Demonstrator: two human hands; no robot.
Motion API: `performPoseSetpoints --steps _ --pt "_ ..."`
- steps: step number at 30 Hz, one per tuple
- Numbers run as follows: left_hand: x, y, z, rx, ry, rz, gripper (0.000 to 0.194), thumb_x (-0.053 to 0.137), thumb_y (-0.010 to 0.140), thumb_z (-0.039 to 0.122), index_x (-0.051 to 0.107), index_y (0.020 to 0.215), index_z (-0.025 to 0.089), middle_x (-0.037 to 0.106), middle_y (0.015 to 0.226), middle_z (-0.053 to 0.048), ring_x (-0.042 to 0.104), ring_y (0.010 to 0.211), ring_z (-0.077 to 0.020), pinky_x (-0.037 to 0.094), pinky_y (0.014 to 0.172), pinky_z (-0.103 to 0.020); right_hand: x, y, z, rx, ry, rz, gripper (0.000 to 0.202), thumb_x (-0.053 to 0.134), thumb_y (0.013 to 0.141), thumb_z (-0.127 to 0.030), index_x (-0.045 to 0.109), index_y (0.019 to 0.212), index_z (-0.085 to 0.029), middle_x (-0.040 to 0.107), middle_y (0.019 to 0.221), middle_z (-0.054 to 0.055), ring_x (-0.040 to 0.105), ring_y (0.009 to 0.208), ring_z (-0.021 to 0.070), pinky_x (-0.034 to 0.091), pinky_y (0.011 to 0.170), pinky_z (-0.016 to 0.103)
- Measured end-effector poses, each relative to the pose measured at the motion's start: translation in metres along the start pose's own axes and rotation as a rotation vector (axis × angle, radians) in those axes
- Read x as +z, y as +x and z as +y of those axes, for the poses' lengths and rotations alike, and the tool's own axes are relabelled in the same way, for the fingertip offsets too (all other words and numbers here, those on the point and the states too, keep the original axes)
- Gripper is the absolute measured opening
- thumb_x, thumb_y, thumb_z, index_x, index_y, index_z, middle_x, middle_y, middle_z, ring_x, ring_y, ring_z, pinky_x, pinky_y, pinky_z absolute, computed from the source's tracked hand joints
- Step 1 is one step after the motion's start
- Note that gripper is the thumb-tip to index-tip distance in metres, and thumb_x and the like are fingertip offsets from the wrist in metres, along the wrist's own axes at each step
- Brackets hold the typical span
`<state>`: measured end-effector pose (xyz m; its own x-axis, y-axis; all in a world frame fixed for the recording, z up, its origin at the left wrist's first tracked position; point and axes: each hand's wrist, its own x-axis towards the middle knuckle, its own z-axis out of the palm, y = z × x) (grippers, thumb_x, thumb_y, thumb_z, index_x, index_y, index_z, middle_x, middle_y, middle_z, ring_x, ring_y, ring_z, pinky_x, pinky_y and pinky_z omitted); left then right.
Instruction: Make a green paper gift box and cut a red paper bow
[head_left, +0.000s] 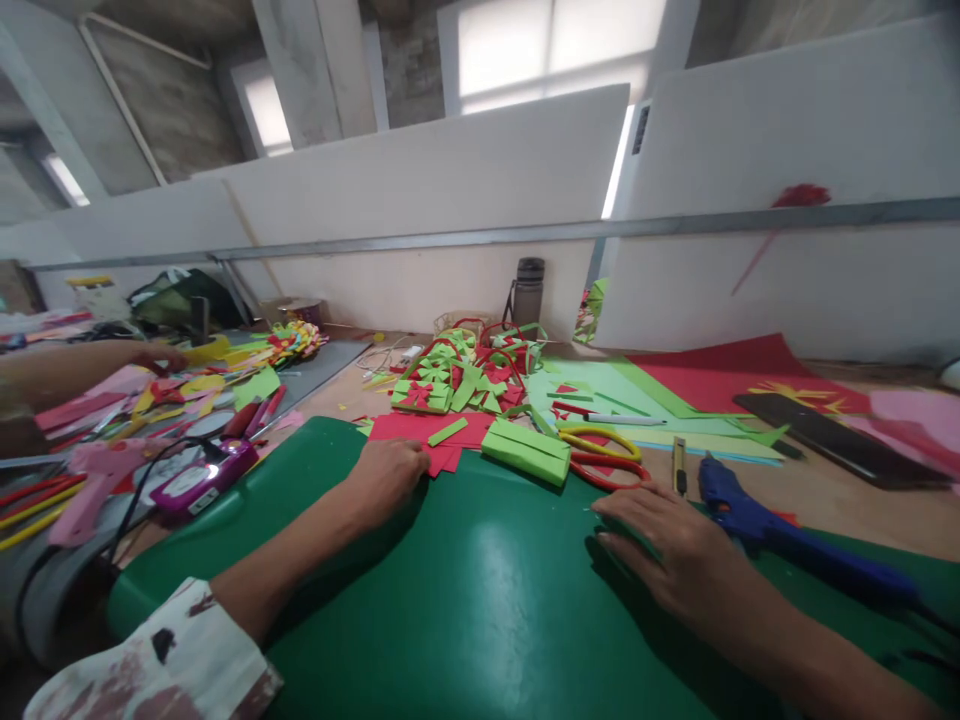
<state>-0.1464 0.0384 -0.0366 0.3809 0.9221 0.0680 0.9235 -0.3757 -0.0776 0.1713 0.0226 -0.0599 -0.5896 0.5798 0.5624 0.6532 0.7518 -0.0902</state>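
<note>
My left hand point(386, 485) rests at the near edge of the red paper point(469, 432), its fingers curled closed on the sheet. A small green paper strip point(448, 432) lies on top of that paper. Right beside it sits a folded green paper box point(526, 452). My right hand point(664, 540) is open above the green mat point(480, 590), fingers stretched out. Its fingertips are close to the scissors point(600, 470), which have a red and a yellow handle. I cannot tell if they touch.
Beyond the mat is a pile of green and red paper pieces point(472, 370). A blue glue gun point(795, 535), a box cutter point(679, 466) and a phone point(832, 435) lie right. At left are a pink glue gun point(101, 475) and another person's arm point(75, 370). A bottle point(528, 290) stands behind.
</note>
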Motion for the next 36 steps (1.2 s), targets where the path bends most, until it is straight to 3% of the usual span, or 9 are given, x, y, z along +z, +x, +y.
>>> performPoseSetpoints --steps 7,11,15,20,22,25,27,31,36 --pt "-0.001 -0.003 0.001 -0.002 -0.055 0.063 0.013 0.053 0.08 0.023 0.063 0.082 0.015 0.065 0.084 -0.012 0.059 0.08 -0.0251 0.039 0.059 -0.029 0.001 0.008 -0.008 0.012 0.017 -0.07 0.015 0.05 0.086 -0.023 0.063 0.091 -0.017 0.07 0.088 0.009 0.064 0.085 0.0253 0.051 0.08 0.045" --pt "0.007 0.004 -0.002 0.01 -0.071 0.076 0.019 0.046 0.082 0.016 0.063 0.074 0.013 0.064 0.077 -0.014 0.057 0.077 -0.0263 0.039 0.058 -0.031 0.004 0.013 -0.011 -0.001 0.03 -0.113 0.013 0.055 0.083 -0.018 0.063 0.093 -0.016 0.07 0.089 0.009 0.064 0.084 0.0252 0.05 0.079 0.046" --pt "0.007 0.008 -0.004 0.015 -0.137 0.126 0.02 0.044 0.08 0.011 0.062 0.071 0.014 0.064 0.074 -0.012 0.056 0.072 -0.0222 0.038 0.058 -0.029 0.003 0.012 -0.013 0.011 0.041 -0.124 0.012 0.056 0.082 -0.017 0.062 0.091 -0.017 0.07 0.088 0.008 0.065 0.084 0.0238 0.05 0.08 0.043" --pt "-0.01 0.001 0.009 -0.007 -0.31 0.213 0.03 0.036 0.089 0.025 0.057 0.07 0.016 0.058 0.063 -0.003 0.05 0.058 -0.0137 0.035 0.053 -0.024 -0.002 0.009 -0.014 0.038 0.058 -0.119 0.011 0.054 0.083 -0.018 0.062 0.091 -0.018 0.07 0.087 0.007 0.065 0.083 0.0232 0.05 0.081 0.042" --pt "-0.015 0.0 0.02 -0.032 -0.619 0.222 0.032 0.036 0.088 0.03 0.054 0.066 0.016 0.053 0.058 0.0 0.048 0.054 -0.0112 0.036 0.052 -0.022 -0.003 0.008 -0.014 0.054 0.076 -0.135 0.012 0.054 0.083 -0.017 0.063 0.09 -0.018 0.07 0.088 0.007 0.065 0.083 0.0227 0.05 0.08 0.04" --pt "-0.02 0.004 0.041 -0.096 -1.226 0.123 0.026 0.048 0.081 0.036 0.055 0.069 0.015 0.053 0.058 0.002 0.049 0.053 -0.0101 0.041 0.053 -0.022 -0.005 0.005 -0.016 0.108 0.106 -0.195 0.013 0.052 0.083 -0.017 0.064 0.088 -0.018 0.069 0.086 0.007 0.064 0.082 0.022 0.05 0.075 0.036" --pt "-0.022 0.009 0.055 -0.145 -1.465 0.066 0.022 0.057 0.074 0.036 0.055 0.07 0.015 0.053 0.058 0.003 0.049 0.052 -0.009 0.042 0.052 -0.021 -0.009 0.002 -0.017 0.157 0.138 -0.252 0.014 0.051 0.084 -0.017 0.065 0.084 -0.018 0.068 0.082 0.008 0.062 0.077 0.0212 0.049 0.07 0.033" --pt "-0.019 0.022 0.085 -0.207 -1.719 -0.021 0.024 0.071 0.062 0.03 0.053 0.067 0.015 0.05 0.055 0.006 0.045 0.048 -0.0058 0.036 0.045 -0.017 -0.023 -0.004 -0.014 0.218 0.194 -0.297 0.017 0.049 0.085 -0.02 0.066 0.08 -0.017 0.067 0.075 0.006 0.061 0.069 0.0185 0.047 0.064 0.029" --pt "-0.011 0.037 0.12 -0.214 -1.829 -0.092 0.028 0.072 0.062 0.032 0.05 0.07 0.016 0.054 0.06 0.005 0.05 0.051 -0.0071 0.039 0.046 -0.018 -0.04 -0.009 -0.006 0.465 0.534 -0.154 0.039 0.036 0.094 -0.035 0.063 0.075 -0.015 0.067 0.073 0.004 0.063 0.071 0.0163 0.048 0.065 0.026"
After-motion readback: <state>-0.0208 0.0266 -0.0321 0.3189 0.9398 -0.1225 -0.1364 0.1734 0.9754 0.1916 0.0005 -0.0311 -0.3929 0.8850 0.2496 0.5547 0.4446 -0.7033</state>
